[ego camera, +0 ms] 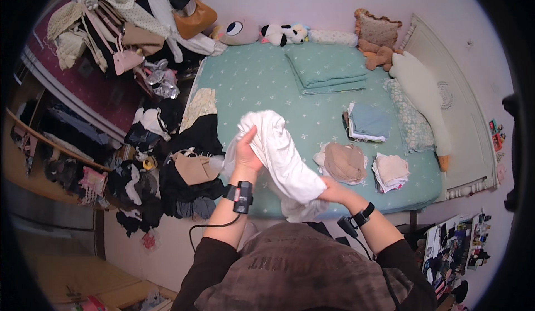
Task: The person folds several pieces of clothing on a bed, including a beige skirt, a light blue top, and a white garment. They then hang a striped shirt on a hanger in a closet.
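A white cloth garment (278, 152) is stretched between my two hands above the near edge of the bed (267, 85). My left hand (247, 154) grips its upper left part, thumb on top. At its lower right end, my right hand (335, 192) holds a bunched edge. Thin, sheer white material hangs below and to the left of it; whether this is the same piece I cannot tell. Right of the garment lie a beige folded pile (345, 162), a smaller pale pink stack (391, 169) and a stack topped with blue cloth (368, 121).
A folded green quilt (328, 68) lies farther back on the bed, with plush toys (284, 34) along the wall. Dark clothes and a tan piece (194, 169) cover the bed's left edge. Bags (128, 60) hang at upper left. A cluttered table (449, 248) stands at lower right.
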A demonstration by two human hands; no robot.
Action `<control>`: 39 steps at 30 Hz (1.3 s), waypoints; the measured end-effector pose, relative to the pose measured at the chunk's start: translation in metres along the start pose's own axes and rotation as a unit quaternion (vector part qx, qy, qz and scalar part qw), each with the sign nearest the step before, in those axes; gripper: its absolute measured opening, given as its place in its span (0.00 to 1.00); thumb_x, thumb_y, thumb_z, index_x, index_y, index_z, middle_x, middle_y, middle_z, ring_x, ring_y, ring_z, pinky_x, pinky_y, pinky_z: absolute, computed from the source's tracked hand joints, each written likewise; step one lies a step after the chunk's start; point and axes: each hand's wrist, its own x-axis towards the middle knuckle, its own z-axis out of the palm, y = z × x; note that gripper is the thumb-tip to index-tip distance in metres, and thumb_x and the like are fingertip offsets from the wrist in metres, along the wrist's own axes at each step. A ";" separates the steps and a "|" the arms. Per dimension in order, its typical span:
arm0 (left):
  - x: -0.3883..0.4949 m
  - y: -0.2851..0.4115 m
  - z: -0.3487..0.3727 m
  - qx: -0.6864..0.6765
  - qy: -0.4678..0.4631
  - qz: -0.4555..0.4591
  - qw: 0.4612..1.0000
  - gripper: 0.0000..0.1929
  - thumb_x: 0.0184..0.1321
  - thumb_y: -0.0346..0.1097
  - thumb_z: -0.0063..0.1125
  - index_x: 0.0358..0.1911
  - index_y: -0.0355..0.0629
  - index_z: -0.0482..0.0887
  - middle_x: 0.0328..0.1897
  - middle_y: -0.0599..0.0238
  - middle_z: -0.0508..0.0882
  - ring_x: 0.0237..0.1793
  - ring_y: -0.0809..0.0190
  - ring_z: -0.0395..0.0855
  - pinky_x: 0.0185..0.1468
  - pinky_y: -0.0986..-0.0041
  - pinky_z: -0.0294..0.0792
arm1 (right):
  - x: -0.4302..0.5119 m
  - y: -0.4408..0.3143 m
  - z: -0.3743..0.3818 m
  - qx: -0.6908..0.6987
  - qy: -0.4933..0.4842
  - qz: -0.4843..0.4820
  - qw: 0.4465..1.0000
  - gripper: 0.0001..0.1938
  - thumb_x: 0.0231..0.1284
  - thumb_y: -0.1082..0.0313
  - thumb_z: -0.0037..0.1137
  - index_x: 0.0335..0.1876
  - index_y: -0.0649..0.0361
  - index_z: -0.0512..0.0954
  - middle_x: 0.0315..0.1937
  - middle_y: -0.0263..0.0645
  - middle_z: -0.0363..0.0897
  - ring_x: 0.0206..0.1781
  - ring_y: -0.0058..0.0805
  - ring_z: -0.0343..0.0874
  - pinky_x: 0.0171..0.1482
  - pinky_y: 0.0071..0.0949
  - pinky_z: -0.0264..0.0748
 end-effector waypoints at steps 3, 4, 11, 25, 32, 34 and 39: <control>-0.005 0.042 0.058 0.043 -0.064 0.100 0.992 0.22 0.62 0.32 0.49 0.60 0.38 0.68 0.60 0.55 0.74 0.61 0.51 0.70 0.67 0.56 0.58 | 0.031 -0.013 -0.010 0.018 0.169 -0.059 0.984 0.19 0.56 0.70 0.57 0.55 0.63 0.73 0.50 0.34 0.78 0.54 0.20 0.73 0.58 0.23 0.67; -0.012 0.051 0.078 0.037 -0.131 0.106 0.985 0.23 0.61 0.31 0.50 0.61 0.39 0.66 0.61 0.57 0.72 0.62 0.52 0.69 0.67 0.57 0.57 | 0.040 -0.023 -0.011 0.022 0.198 -0.111 0.974 0.19 0.56 0.71 0.57 0.54 0.63 0.73 0.51 0.34 0.77 0.54 0.20 0.72 0.58 0.23 0.67; -0.089 0.056 0.107 0.181 -0.236 0.153 0.942 0.33 0.55 0.31 0.61 0.64 0.40 0.60 0.62 0.61 0.70 0.61 0.58 0.69 0.64 0.64 0.61 | 0.057 -0.096 0.019 0.338 0.049 -0.238 0.909 0.41 0.54 0.43 0.56 0.69 0.60 0.55 0.69 0.41 0.55 0.71 0.36 0.53 0.70 0.35 0.47; -0.120 0.016 -0.086 0.230 0.122 -0.003 0.965 0.19 0.61 0.27 0.49 0.56 0.35 0.71 0.57 0.61 0.76 0.58 0.61 0.72 0.63 0.70 0.61 | 0.034 -0.019 0.096 0.640 0.049 -0.002 0.767 0.33 0.62 0.43 0.47 0.67 0.56 0.59 0.64 0.43 0.63 0.64 0.36 0.65 0.65 0.38 0.62; -0.120 0.045 -0.056 0.024 0.021 0.036 0.999 0.25 0.59 0.37 0.42 0.61 0.40 0.66 0.65 0.58 0.69 0.65 0.53 0.64 0.70 0.57 0.51 | 0.001 -0.042 0.074 0.665 0.029 -0.009 0.746 0.32 0.61 0.44 0.50 0.66 0.52 0.60 0.64 0.42 0.64 0.64 0.36 0.66 0.64 0.39 0.64; -0.120 0.045 -0.051 -0.019 0.019 0.031 0.999 0.25 0.59 0.39 0.42 0.61 0.40 0.66 0.64 0.59 0.70 0.65 0.52 0.64 0.70 0.56 0.51 | -0.001 -0.036 0.075 0.622 0.050 0.002 0.781 0.32 0.60 0.44 0.51 0.66 0.51 0.61 0.63 0.42 0.64 0.64 0.37 0.66 0.64 0.39 0.64; -0.120 0.031 -0.040 -0.023 -0.030 -0.051 0.998 0.27 0.59 0.45 0.41 0.61 0.39 0.66 0.64 0.57 0.70 0.65 0.50 0.64 0.69 0.54 0.52 | 0.013 -0.017 0.094 0.405 0.012 0.022 0.914 0.35 0.58 0.61 0.59 0.69 0.58 0.54 0.63 0.41 0.63 0.63 0.30 0.66 0.62 0.31 0.66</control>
